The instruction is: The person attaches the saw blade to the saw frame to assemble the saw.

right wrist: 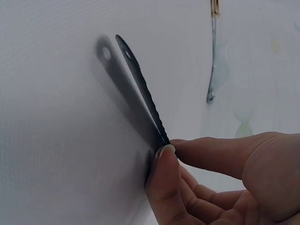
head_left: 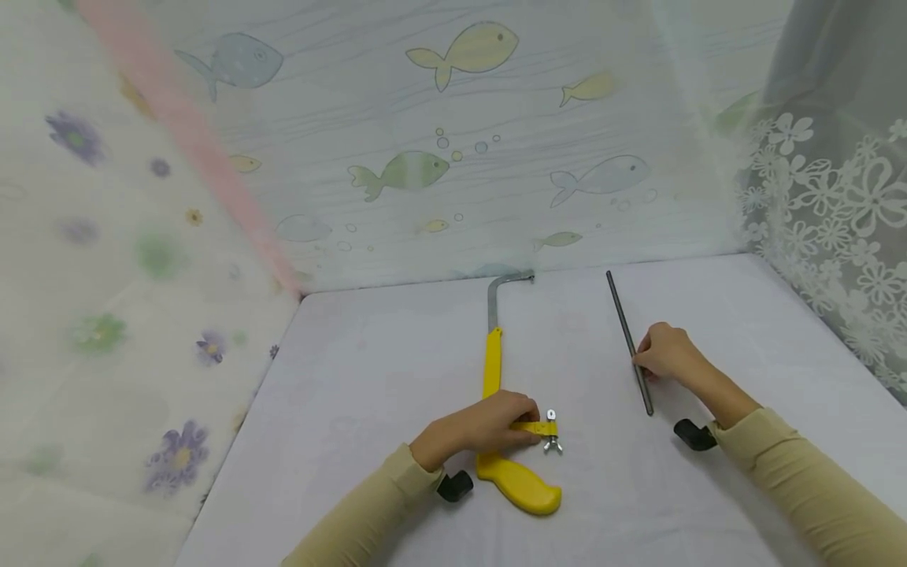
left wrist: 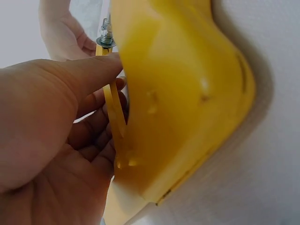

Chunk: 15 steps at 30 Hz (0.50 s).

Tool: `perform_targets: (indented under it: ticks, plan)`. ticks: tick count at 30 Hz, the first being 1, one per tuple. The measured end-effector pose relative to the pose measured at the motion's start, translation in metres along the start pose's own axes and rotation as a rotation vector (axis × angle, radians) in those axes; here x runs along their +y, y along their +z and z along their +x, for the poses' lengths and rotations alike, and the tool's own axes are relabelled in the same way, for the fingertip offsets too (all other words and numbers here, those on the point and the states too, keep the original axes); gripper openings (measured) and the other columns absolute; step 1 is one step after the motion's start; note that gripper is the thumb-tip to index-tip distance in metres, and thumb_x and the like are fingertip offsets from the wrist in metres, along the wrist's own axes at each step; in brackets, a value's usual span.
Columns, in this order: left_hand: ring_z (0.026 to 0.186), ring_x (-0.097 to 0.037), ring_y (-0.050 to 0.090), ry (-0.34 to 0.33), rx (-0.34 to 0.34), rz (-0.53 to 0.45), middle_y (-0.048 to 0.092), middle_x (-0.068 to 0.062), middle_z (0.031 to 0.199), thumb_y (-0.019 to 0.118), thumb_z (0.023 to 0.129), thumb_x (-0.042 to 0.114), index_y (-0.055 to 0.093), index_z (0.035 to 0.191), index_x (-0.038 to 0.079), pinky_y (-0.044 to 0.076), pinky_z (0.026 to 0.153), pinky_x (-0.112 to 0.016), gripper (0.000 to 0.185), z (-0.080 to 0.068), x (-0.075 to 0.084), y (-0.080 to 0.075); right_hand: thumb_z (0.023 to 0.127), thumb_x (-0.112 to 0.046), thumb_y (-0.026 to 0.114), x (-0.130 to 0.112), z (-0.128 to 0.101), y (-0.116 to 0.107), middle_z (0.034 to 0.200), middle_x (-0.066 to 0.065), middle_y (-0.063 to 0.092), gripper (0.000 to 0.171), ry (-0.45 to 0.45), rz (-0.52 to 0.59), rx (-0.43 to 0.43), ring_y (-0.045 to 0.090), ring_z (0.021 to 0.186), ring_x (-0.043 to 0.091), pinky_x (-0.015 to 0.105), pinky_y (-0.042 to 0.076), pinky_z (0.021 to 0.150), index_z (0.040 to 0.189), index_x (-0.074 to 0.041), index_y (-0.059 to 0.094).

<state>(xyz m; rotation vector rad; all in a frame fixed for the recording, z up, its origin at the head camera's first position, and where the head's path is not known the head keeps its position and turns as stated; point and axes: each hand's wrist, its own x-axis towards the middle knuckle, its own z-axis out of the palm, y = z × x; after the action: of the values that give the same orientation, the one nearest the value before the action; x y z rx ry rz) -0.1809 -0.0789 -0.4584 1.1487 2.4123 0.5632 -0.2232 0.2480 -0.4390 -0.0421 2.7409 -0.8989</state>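
Note:
A hacksaw frame with a yellow handle and a grey metal arm lies on the white table, no blade fitted in it. My left hand grips its yellow frame near the handle, by the wing nut and bolt. In the left wrist view, the thumb presses the yellow body while the fingers curl round the thin bar. Off to the right, my right hand pinches a dark hacksaw blade between thumb and finger. One holed end of the blade tilts up off the cloth, casting a shadow.
White cloth covers the table. Behind it hangs a fish-print curtain; flower-print fabric lines the left side, and lace hangs at the right. A black wrist strap piece shows at the right cuff.

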Motion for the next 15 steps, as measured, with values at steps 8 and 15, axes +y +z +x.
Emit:
perform_targets:
  ticks: [8,15]
  plan:
    - [0.083,-0.004,0.048,0.004,-0.013,-0.070,0.056,0.007,0.093,0.068,0.100,0.025,0.061,0.107,0.012,0.044,0.075,-0.015,0.016,-0.0022,-0.0027,0.0006,0.092,-0.002,0.066,0.0009,-0.0010,-0.0018,0.078,0.016,0.065,0.017,-0.013,0.056,-0.024,0.064,0.062,0.017,0.031,0.054,0.060,0.097,0.014,0.061]
    - [0.083,-0.004,0.049,0.026,-0.016,-0.109,0.056,0.008,0.092,0.066,0.102,0.026,0.060,0.105,0.013,0.045,0.076,-0.016,0.014,-0.0030,-0.0060,0.0014,0.093,0.000,0.064,0.0000,-0.0046,-0.0025,0.081,0.017,0.064,0.017,-0.026,0.144,-0.053,0.064,0.065,0.017,0.033,0.057,0.061,0.099,0.015,0.058]
